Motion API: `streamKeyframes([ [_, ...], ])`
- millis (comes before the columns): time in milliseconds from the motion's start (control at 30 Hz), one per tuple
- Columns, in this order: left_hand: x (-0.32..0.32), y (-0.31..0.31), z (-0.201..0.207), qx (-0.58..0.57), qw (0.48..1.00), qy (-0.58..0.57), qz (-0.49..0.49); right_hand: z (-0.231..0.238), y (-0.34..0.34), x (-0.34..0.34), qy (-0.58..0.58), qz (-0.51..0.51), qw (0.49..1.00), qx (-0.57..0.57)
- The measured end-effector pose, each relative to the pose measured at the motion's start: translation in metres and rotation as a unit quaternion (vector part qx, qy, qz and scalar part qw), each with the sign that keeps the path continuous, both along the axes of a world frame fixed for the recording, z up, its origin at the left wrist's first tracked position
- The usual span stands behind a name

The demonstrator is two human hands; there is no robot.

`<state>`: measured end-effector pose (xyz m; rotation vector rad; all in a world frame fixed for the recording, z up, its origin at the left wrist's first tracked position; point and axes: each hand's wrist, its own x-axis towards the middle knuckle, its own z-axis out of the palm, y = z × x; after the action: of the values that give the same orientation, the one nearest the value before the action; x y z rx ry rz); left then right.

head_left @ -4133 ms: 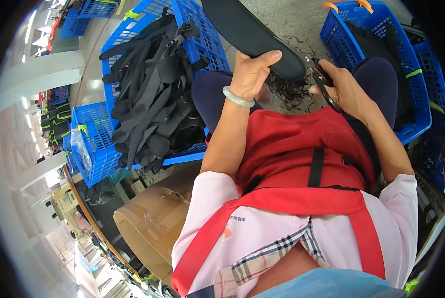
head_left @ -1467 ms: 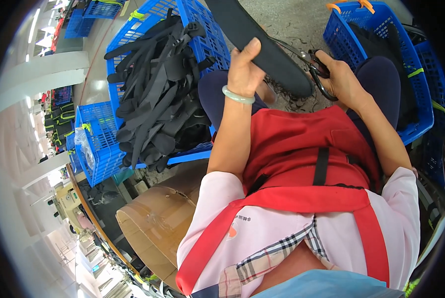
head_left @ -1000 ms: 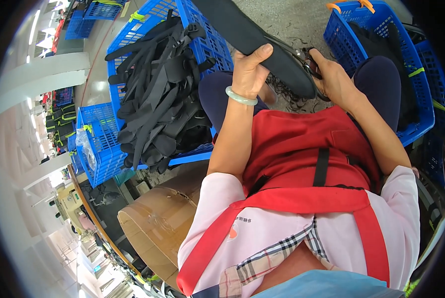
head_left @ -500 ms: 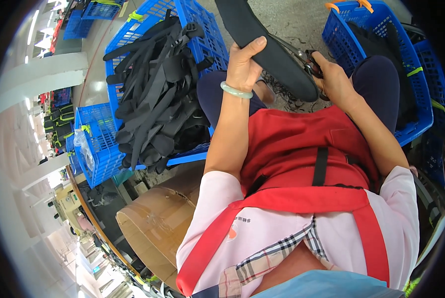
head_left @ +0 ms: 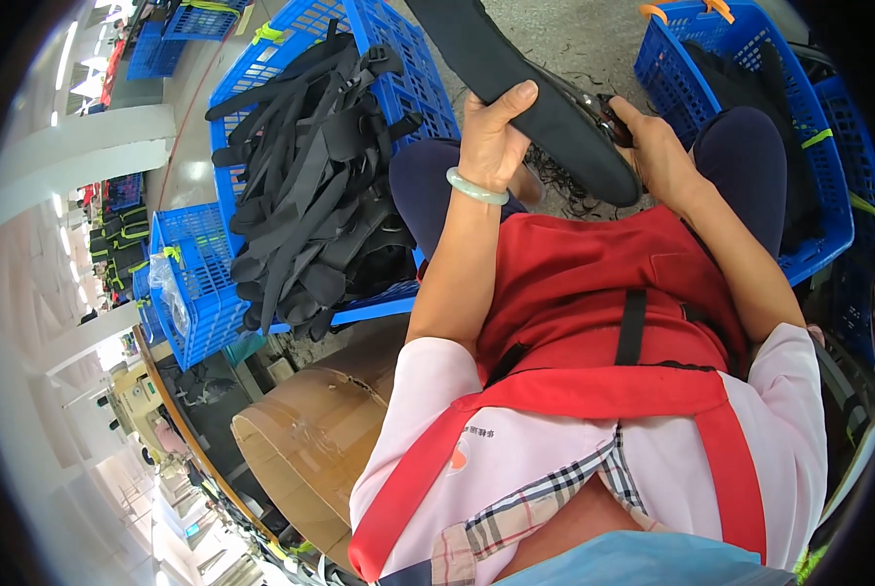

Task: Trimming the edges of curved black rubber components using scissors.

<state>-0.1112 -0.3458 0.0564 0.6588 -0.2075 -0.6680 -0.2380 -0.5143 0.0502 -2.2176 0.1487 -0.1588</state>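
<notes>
By its edge (open floor (head_left: 535,27) beyond), the black strap (head_left: 560,114) is gripped by the left hand (head_left: 494,142), scissors (head_left: 610,117) by the right hand (head_left: 660,159), the tip shifted lower than before.

the far end of the long black padded strip (head_left: 569,130) is cut off by the top edge, and it hides most of the fingers of your left hand (head_left: 491,142). you can't tell whether the blades of the black-handled metal scissors (head_left: 606,120) touch it. some fingertips of your right hand (head_left: 662,158) are hidden too. your dark-blue right trouser leg (head_left: 742,166) covers part of the blue plastic basket (head_left: 668,83).
</notes>
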Motion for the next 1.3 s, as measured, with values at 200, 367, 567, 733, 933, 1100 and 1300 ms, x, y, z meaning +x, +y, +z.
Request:
streamKeyframes([
  [200,0.033,0.017,0.004,0.017,0.997,-0.040,-0.071,0.006,-0.005,-0.001,0.069,0.001,0.998,-0.013],
  [367,0.009,0.003,0.001,0.028,0.999,-0.004,-0.013,-0.013,-0.001,-0.006,0.024,-0.037,0.998,-0.045],
  [567,0.001,0.001,0.003,0.022,1.000,-0.008,0.010,-0.009,-0.002,-0.004,0.044,0.003,0.998,-0.034],
  [733,0.003,0.000,-0.002,0.018,1.000,0.003,-0.006,0.002,-0.001,-0.005,0.049,0.000,0.998,-0.031],
  [933,-0.002,-0.003,-0.002,0.015,1.000,0.010,-0.010,0.005,-0.001,-0.004,0.029,-0.005,0.999,-0.038],
  [1100,-0.002,-0.002,-0.006,0.007,0.999,0.006,-0.035,0.001,-0.006,-0.005,0.034,-0.012,0.999,-0.028],
  [1300,0.039,0.013,-0.005,-0.003,0.994,-0.020,-0.107,0.003,-0.007,-0.005,0.037,0.003,0.997,-0.067],
])
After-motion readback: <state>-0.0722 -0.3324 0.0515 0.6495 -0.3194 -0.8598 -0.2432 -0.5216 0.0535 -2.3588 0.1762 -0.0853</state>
